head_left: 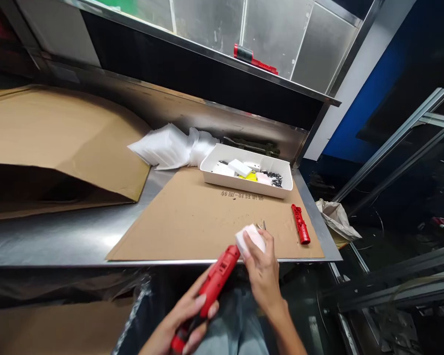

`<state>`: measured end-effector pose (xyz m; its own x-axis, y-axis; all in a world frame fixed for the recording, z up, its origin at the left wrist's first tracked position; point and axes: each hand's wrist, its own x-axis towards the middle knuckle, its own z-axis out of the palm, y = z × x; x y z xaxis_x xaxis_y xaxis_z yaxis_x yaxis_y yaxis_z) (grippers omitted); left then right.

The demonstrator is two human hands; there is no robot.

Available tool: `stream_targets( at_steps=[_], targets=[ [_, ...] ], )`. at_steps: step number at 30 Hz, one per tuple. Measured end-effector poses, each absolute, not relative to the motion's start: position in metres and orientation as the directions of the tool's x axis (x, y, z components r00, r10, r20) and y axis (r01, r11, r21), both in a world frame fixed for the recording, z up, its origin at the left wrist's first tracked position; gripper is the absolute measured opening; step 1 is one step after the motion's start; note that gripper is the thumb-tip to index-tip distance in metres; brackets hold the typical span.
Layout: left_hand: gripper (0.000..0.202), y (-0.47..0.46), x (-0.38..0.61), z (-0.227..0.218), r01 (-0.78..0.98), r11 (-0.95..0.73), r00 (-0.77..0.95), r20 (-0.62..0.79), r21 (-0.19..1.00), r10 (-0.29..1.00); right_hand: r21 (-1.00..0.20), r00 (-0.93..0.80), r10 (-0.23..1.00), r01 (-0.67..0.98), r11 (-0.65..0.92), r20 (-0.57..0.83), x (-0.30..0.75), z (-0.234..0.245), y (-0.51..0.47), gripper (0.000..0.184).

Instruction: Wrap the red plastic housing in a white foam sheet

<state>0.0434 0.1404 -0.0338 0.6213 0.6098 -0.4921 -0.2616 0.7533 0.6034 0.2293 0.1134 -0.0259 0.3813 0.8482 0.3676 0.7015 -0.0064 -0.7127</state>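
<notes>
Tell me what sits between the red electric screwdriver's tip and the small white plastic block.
Nothing visible: the red electric screwdriver in the left hand already meets the small white plastic block held by the right hand.

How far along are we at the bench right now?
Done: nothing finished shows on the cardboard mat. In hand: the left hand grips a red electric screwdriver, its tip at a small white part held by the right hand. Left: more white parts and black screws lie in the white tray; a second red tool lies unused.
</notes>
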Motion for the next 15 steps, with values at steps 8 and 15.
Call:
stream_targets(
  at_steps=[8,15],
  targets=[
    [0.072,0.221,0.035,-0.043,-0.145,0.711,0.638,-0.484,0.688,0.599,-0.534,0.191,0.933,0.846,0.002,0.306,0.227,-0.043,0.159,0.036],
    [0.062,0.222,0.033,-0.051,-0.096,0.715,0.660,-0.494,0.692,0.566,-0.503,0.210,0.938,0.863,-0.046,0.275,0.221,-0.050,0.169,0.040]
  ],
)
